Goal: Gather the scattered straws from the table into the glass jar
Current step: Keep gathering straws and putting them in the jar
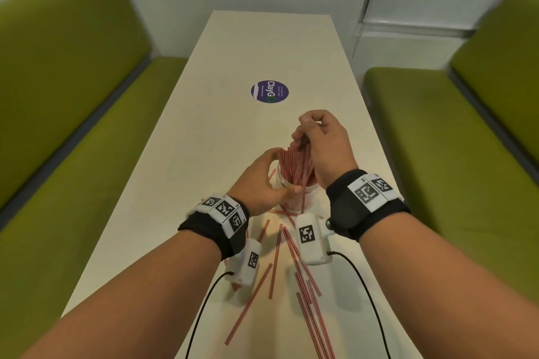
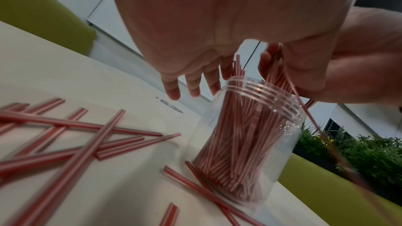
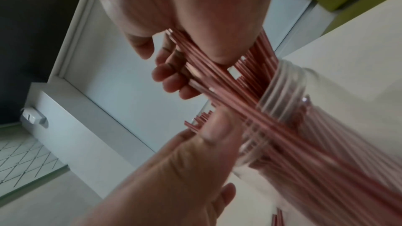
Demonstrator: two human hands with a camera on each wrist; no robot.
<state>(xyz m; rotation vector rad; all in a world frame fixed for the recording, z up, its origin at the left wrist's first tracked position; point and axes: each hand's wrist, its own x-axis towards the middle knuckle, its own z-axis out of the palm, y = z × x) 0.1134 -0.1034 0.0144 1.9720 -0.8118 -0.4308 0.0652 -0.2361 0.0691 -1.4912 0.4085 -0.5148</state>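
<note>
A clear glass jar (image 1: 291, 202) packed with red-and-white straws (image 2: 243, 135) stands upright on the white table (image 1: 233, 52). My left hand (image 1: 259, 181) cups it, with the thumb on the near side and the fingers (image 2: 191, 85) round the far side by the rim. Directly above the jar's mouth (image 3: 282, 92), my right hand (image 1: 320, 137) grips a bundle of straws (image 3: 208, 75) whose lower ends reach into the jar. Several loose straws (image 1: 303, 280) lie scattered on the table between the jar and me, some crossing each other (image 2: 87, 135).
A round purple sticker (image 1: 269, 91) lies on the table beyond the jar. Green benches run along the left (image 1: 73, 96) and right (image 1: 466, 140) sides. Black cables (image 1: 204, 300) trail from both wrist cameras over the near table.
</note>
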